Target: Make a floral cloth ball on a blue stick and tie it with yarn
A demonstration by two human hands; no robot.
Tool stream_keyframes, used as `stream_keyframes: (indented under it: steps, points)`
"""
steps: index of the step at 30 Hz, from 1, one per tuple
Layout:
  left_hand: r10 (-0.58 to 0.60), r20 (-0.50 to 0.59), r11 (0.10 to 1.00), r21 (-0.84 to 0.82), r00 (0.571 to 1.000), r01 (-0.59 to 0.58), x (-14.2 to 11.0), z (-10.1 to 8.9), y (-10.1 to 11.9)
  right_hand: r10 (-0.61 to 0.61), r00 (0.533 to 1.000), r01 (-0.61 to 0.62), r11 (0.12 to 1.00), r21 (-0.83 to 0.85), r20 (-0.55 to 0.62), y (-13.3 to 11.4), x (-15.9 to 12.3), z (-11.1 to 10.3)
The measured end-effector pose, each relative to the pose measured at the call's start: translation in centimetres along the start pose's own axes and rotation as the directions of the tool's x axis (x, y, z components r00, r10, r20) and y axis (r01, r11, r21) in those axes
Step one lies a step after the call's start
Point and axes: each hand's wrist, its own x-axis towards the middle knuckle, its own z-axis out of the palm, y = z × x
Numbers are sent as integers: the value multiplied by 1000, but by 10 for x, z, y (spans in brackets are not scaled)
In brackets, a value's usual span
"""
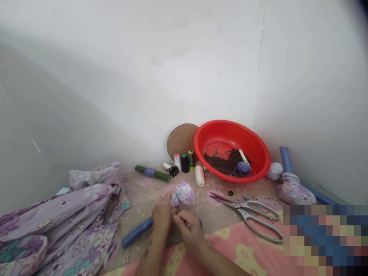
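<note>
Above the blue-wrapped rod [137,231], the floral cloth ball [184,193] looks light and soft — best held at its gathered neck [174,200], where the left hand [162,214] closes — while the right hand [188,230] curls beside it, its hold unclear.

Scissors [243,207] (steel) lie on a pink floral sheet [247,255].

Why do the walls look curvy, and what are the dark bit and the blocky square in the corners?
In the head view, the wide lens seems to bend the white wall, the dark patch looks like a shaded lens edge, and the blocky square is pixelated.
</note>
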Motion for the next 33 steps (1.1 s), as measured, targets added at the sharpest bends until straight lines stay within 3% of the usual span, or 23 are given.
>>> stream_keyframes:
  steps: [9, 18, 23, 29, 33]
  points:
    - [39, 16, 999, -24, 999, -38, 1, -6, 3, -77, 996, 80, 990, -118, 35, -1, 1, -3]
    - [-18, -2, 1000, 23, 1000, 18, 4, -4, 3, -117, 987, 132, 980, -146, 111, -4, 2, -4]
    - [-23, 50, 998, 54, 998, 20, 3, -6, 9, -77, 993, 85, 993, -82, 90, -8, 7, -8]
    - [-10, -13, 995, 98, 1000, 11, 6, 3, 13, -74, 988, 71, 997, 26, 133, -2, 17, -16]
    - [14, -25, 990, 139, 1000, -10, 9, -4, 14, -107, 974, 101, 994, 40, 198, -1, 24, -22]
